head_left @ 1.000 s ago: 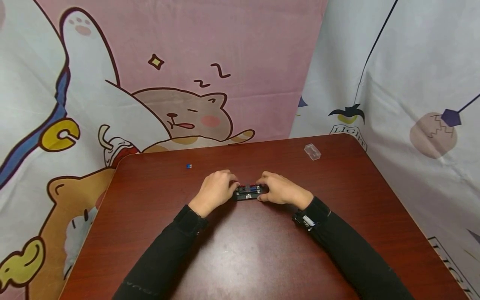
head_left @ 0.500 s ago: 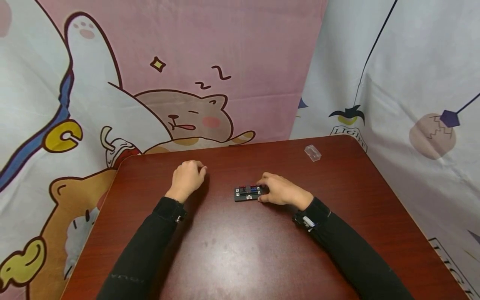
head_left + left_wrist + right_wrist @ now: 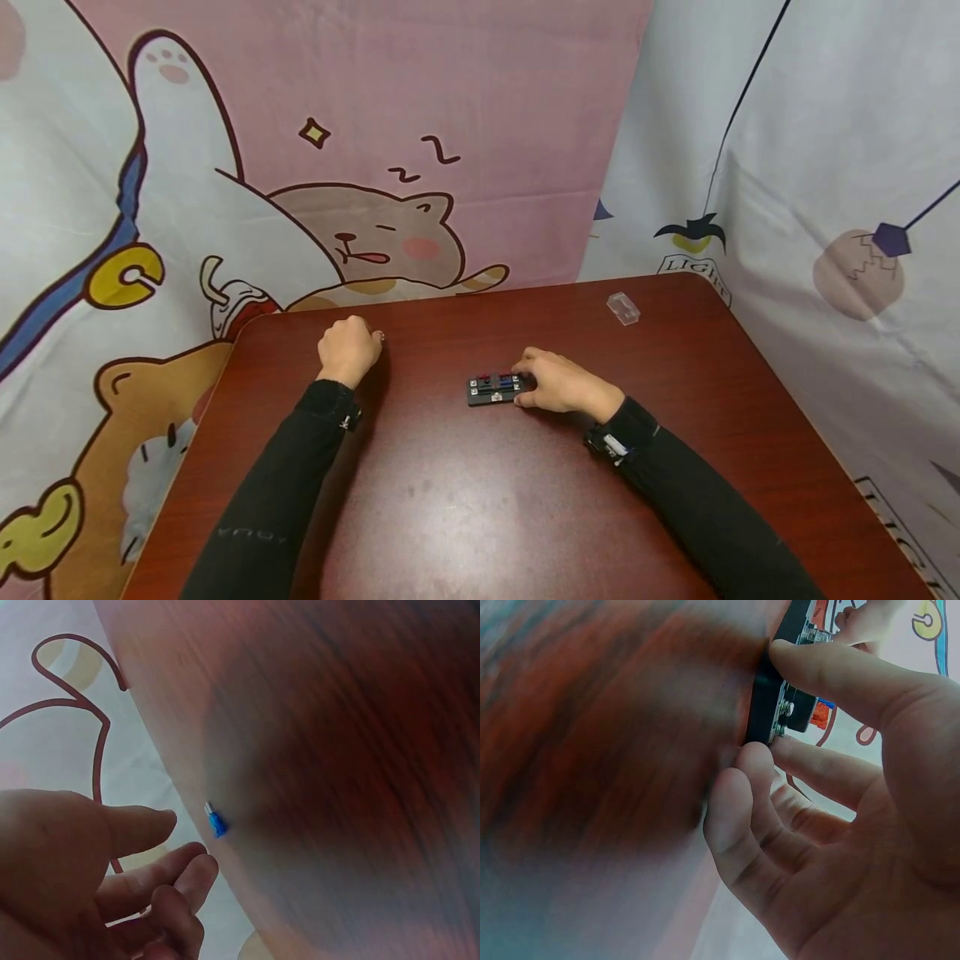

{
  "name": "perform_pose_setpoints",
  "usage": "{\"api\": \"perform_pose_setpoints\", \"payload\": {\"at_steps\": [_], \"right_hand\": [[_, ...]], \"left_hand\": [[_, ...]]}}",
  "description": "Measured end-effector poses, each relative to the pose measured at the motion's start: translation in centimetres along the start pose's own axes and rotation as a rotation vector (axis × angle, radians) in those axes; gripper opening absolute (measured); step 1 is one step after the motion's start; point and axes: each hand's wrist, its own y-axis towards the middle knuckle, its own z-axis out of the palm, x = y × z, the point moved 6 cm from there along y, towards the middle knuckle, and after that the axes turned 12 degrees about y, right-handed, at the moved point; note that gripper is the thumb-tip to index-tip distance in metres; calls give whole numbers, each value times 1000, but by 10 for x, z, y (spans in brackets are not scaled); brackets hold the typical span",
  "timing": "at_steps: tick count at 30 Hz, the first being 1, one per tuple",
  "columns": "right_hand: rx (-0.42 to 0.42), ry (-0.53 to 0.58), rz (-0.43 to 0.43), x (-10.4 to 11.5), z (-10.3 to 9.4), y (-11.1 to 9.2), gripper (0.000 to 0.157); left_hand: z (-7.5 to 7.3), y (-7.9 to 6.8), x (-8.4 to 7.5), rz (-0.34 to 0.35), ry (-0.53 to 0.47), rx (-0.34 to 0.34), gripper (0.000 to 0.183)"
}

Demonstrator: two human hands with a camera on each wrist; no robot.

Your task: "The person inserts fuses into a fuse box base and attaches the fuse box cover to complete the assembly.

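My left hand (image 3: 348,350) is at the back left of the table, holding nothing, its thumb and fingers loosely bent and apart. Just past its fingertips in the left wrist view, a small blue piece with a metal tip (image 3: 215,822) lies on the wood. The head view has that piece hidden by the hand. Mid-table sits a black terminal block (image 3: 493,390) with silver screws and red and blue parts on top. My right hand (image 3: 566,383) grips its right end, thumb on one long side and fingers at the other.
A small clear plastic box (image 3: 623,308) rests near the back right of the brown table (image 3: 465,500). Behind the table hangs a printed cartoon cloth (image 3: 525,167), which meets the back edge.
My left hand has left the terminal block and moved left and back to the small blue piece, which it now covers in the head view. My right hand still holds the block in place.
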Motion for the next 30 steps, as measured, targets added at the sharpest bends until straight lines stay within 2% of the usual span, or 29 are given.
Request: {"api": "perform_pose_setpoints", "payload": {"at_steps": [11, 18, 30], "right_hand": [[2, -21, -23, -1, 0, 1, 55], [-2, -17, -24, -2, 0, 2, 55], [-7, -17, -19, -3, 0, 2, 54]], "left_hand": [[9, 11, 0, -17, 71, 50, 45], [12, 16, 1, -17, 77, 49, 44], [11, 18, -7, 7, 79, 47, 35]]}}
